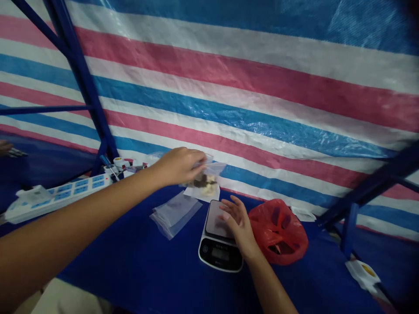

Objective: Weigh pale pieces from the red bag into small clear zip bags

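My left hand (179, 165) is stretched far forward, fingers closed on the top of a small clear plastic bag (207, 179) that holds dark and pale pieces, hanging just above a white paper (200, 193) at the back of the blue table. My right hand (236, 220) hovers with fingers spread over the right side of a small digital kitchen scale (218, 237); it holds nothing. The scale's platform looks bare. A stack of empty clear bags (175, 213) lies left of the scale.
A red plastic bag (279, 231) sits right of the scale. A white power strip (55, 196) and small items lie at left by a blue frame post (85, 83). A striped tarp (262, 87) forms the back wall. A white packet (364, 272) lies at right.
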`<move>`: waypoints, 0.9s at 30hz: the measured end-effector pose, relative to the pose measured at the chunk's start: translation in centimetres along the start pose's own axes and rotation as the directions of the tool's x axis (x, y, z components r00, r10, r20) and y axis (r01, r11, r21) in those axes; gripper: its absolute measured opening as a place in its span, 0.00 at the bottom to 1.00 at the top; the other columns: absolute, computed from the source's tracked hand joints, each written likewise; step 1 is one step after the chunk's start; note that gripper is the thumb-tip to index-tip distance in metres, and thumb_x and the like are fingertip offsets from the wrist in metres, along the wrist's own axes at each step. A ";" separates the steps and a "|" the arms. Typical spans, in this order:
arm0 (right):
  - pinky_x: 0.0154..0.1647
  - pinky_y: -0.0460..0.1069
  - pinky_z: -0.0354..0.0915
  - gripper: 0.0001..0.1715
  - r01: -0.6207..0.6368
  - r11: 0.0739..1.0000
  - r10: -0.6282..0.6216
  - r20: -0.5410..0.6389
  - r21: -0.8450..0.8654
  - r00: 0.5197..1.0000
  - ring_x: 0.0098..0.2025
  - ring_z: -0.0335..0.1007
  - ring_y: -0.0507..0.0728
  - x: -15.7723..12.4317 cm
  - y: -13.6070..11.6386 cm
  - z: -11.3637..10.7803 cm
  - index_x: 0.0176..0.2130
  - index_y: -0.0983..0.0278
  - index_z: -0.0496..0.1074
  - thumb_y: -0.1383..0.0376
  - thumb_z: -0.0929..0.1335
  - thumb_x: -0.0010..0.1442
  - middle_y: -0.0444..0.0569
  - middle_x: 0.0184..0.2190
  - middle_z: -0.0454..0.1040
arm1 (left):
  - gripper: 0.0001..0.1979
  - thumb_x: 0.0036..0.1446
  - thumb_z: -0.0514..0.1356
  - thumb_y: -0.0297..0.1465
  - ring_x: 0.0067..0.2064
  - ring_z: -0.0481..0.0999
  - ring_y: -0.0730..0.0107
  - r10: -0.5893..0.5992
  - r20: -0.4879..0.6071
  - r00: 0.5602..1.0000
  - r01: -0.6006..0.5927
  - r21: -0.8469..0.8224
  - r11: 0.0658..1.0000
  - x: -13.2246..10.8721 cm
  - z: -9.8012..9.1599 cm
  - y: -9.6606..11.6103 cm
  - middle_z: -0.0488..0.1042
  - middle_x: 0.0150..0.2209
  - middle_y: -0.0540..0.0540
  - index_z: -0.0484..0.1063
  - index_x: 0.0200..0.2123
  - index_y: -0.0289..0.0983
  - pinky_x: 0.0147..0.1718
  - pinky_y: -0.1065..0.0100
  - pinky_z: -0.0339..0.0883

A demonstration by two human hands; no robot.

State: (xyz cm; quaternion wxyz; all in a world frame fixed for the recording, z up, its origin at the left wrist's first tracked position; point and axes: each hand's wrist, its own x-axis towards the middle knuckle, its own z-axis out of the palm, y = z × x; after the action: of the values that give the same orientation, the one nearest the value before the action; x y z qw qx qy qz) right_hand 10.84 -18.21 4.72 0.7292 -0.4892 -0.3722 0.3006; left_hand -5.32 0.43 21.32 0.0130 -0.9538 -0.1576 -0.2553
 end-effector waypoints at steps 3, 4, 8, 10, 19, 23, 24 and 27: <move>0.47 0.58 0.75 0.34 -0.162 0.921 0.145 0.074 0.355 0.987 0.51 0.76 0.62 0.2 -0.6 0.0 0.57 0.55 0.70 0.48 0.76 0.55 0.50 0.53 0.77 | 0.10 0.62 0.57 0.39 0.31 0.72 0.66 -0.017 0.042 0.999 0.024 -0.176 0.984 1.5 0.8 5.1 0.75 0.30 0.47 0.73 0.38 0.39 0.36 0.64 0.60; 0.47 0.59 0.75 0.32 -0.207 0.885 0.184 0.095 0.416 0.978 0.51 0.77 0.63 0.3 -1.0 -0.1 0.54 0.56 0.72 0.46 0.74 0.56 0.50 0.51 0.78 | 0.10 0.62 0.57 0.39 0.30 0.72 0.65 -0.029 0.063 0.998 0.042 -0.213 0.976 2.1 1.3 6.4 0.75 0.30 0.47 0.73 0.38 0.40 0.35 0.64 0.60; 0.46 0.59 0.75 0.23 -0.260 0.800 0.286 0.038 0.541 0.958 0.50 0.77 0.63 1.0 -2.2 -1.3 0.48 0.55 0.76 0.47 0.73 0.58 0.48 0.49 0.80 | 0.09 0.61 0.57 0.38 0.31 0.71 0.62 -0.097 0.076 0.992 0.112 -0.222 0.969 4.3 3.3 9.6 0.74 0.29 0.45 0.73 0.38 0.40 0.32 0.63 0.58; 0.47 0.59 0.75 0.20 -0.254 0.763 0.300 0.022 0.595 0.954 0.51 0.77 0.61 1.4 -2.4 -1.9 0.49 0.53 0.76 0.47 0.71 0.61 0.45 0.51 0.79 | 0.08 0.61 0.57 0.37 0.31 0.71 0.62 -0.133 0.060 0.989 0.144 -0.229 0.963 5.1 4.1 10.3 0.73 0.29 0.45 0.73 0.38 0.40 0.32 0.63 0.57; 0.30 0.49 0.75 0.21 -0.333 0.698 0.420 0.014 0.634 0.907 0.46 0.79 0.58 1.5 -2.1 -1.4 0.54 0.51 0.74 0.48 0.68 0.65 0.44 0.49 0.81 | 0.10 0.61 0.57 0.39 0.25 0.66 0.71 -0.247 -0.010 0.969 0.197 -0.574 0.795 4.5 6.4 9.5 0.71 0.24 0.51 0.71 0.31 0.40 0.26 0.66 0.55; 0.23 0.46 0.70 0.20 -0.340 0.760 0.472 -0.111 0.554 0.875 0.40 0.80 0.57 1.4 -1.8 -1.7 0.49 0.54 0.76 0.48 0.65 0.66 0.46 0.45 0.82 | 0.13 0.61 0.59 0.43 0.27 0.70 0.72 -0.225 -0.023 0.974 0.153 -0.669 0.727 4.0 6.6 9.6 0.74 0.28 0.50 0.70 0.34 0.40 0.27 0.67 0.59; 0.22 0.45 0.69 0.20 -0.334 0.787 0.468 -0.149 0.518 0.871 0.38 0.80 0.57 1.5 -1.6 -1.9 0.48 0.55 0.77 0.48 0.65 0.66 0.46 0.45 0.82 | 0.13 0.61 0.60 0.44 0.29 0.72 0.71 -0.214 -0.020 0.977 0.133 -0.724 0.676 3.9 6.4 9.7 0.76 0.31 0.49 0.71 0.36 0.40 0.28 0.67 0.61; 0.20 0.45 0.66 0.19 -0.307 0.838 0.430 -0.199 0.452 0.881 0.33 0.78 0.55 1.8 -1.1 -2.4 0.44 0.56 0.77 0.48 0.65 0.66 0.46 0.40 0.82 | 0.15 0.62 0.60 0.45 0.36 0.78 0.67 -0.123 0.027 0.992 0.078 -0.902 0.426 3.5 5.9 9.7 0.79 0.37 0.46 0.70 0.43 0.40 0.35 0.65 0.68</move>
State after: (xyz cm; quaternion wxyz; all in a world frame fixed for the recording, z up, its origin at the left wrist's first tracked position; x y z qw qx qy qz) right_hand 13.92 -18.31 5.56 0.7891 -0.4281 -0.0870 0.4318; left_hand 3.42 -7.16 18.49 -0.5088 -0.7972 -0.0533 -0.3205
